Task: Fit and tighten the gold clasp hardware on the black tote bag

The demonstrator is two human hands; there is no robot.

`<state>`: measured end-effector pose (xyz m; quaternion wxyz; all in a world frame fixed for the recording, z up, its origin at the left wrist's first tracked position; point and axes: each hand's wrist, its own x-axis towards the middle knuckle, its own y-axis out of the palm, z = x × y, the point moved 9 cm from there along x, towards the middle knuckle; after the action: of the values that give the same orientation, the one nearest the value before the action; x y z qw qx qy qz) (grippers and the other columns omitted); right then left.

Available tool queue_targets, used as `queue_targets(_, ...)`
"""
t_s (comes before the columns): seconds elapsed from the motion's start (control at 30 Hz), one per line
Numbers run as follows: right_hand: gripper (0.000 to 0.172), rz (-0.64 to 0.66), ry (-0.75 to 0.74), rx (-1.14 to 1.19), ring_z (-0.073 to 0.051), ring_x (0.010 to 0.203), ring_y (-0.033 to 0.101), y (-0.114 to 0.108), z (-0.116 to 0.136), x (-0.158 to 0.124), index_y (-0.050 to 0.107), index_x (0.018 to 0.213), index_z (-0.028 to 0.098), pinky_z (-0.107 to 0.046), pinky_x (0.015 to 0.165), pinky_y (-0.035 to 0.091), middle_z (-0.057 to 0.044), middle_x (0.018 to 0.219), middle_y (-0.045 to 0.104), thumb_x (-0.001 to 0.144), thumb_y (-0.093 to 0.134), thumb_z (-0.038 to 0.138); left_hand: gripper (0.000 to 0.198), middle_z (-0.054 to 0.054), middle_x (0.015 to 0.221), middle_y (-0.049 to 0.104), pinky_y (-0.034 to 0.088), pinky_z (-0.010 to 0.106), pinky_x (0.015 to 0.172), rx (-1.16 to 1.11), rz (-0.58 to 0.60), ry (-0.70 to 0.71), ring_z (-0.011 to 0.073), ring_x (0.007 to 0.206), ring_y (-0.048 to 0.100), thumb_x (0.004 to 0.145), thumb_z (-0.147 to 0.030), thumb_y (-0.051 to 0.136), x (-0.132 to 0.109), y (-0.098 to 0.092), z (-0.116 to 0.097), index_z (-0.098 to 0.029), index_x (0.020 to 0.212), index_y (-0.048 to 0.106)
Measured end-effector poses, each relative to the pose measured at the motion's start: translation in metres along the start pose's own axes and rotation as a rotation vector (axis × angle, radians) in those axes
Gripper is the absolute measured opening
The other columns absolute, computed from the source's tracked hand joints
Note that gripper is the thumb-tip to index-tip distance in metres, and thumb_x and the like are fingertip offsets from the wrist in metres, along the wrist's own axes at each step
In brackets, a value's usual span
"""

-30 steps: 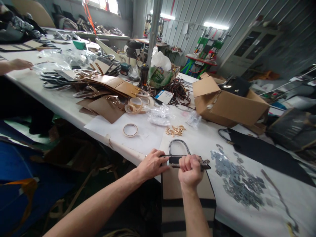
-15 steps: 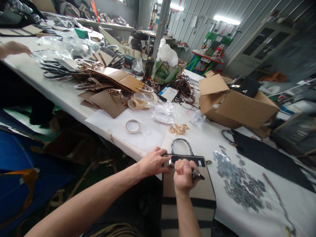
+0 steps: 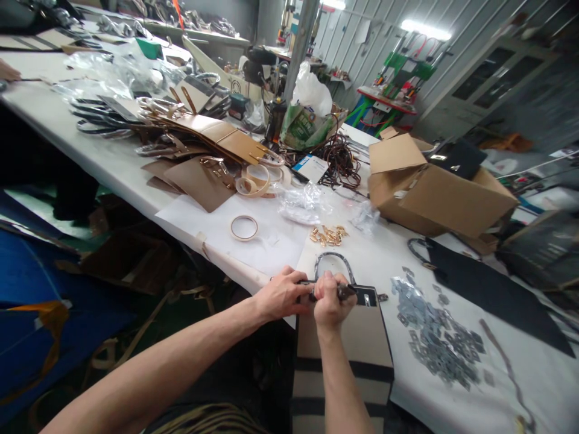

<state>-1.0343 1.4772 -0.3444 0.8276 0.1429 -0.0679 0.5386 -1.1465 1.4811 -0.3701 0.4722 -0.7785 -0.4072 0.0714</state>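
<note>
A beige bag panel point(image 3: 366, 337) with black stripes lies at the table's front edge, its dark top band carrying a small metal fitting point(image 3: 367, 299). Beyond the band stands a looped, patterned handle point(image 3: 335, 259). My left hand point(image 3: 283, 295) presses on the band's left end, fingers bent over the edge; what they pinch, if anything, is too small to tell. Wrapped in my right hand point(image 3: 332, 299) is a dark metal hand tool point(image 3: 346, 292), held low over the band beside my left fingertips. The tool's working tip is mostly hidden.
Gold hardware pieces point(image 3: 329, 235) and a tape roll point(image 3: 243, 228) lie beyond the panel. To the right are many grey metal plates point(image 3: 438, 331), a black panel point(image 3: 497, 295) and a cardboard box point(image 3: 443, 193). Stacked brown panels point(image 3: 212, 135) are at the left; another person's hand point(image 3: 8, 71) shows far left.
My right hand has moved up and slightly left with the tool, nearer the band. My left hand stays nearly in place. The other person's hand has drawn back toward the left edge.
</note>
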Motion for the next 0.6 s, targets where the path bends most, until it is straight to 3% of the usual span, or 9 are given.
queue_targets(0.23,0.049,-0.092,0.044,0.250,-0.003,0.037,0.016,-0.019,0.016,0.020,0.031,0.059,0.023,-0.021,0.037,0.015,0.013,0.047,0.024,0.090,0.068,0.028,0.057,0.006,0.118,0.071,0.052,0.035,0.093,-0.141,-0.050,-0.133,0.0233,0.099,0.063,0.071,-0.055,0.090,0.000,-0.002,0.012,-0.029,0.120,0.077)
queue_targets(0.4,0.050,0.027,0.119,0.211,-0.003,0.036,0.018,0.000,0.007,0.032,0.031,0.060,0.023,-0.018,0.036,0.018,0.014,0.046,0.023,0.090,0.069,0.035,0.064,0.006,0.116,0.072,0.053,0.037,0.094,-0.165,-0.070,-0.164,0.0251,0.100,0.063,0.066,-0.054,0.092,0.000,0.003,0.017,-0.027,0.121,0.077)
queue_targets(0.6,0.051,0.069,0.242,0.146,-0.003,0.035,0.021,0.014,-0.015,0.039,0.033,0.060,0.024,-0.018,0.033,0.017,0.014,0.045,0.027,0.085,0.075,0.038,0.062,0.005,0.118,0.072,0.054,0.037,0.095,-0.151,-0.045,-0.173,0.0254,0.103,0.062,0.068,-0.052,0.092,-0.001,0.003,0.013,-0.029,0.123,0.076)
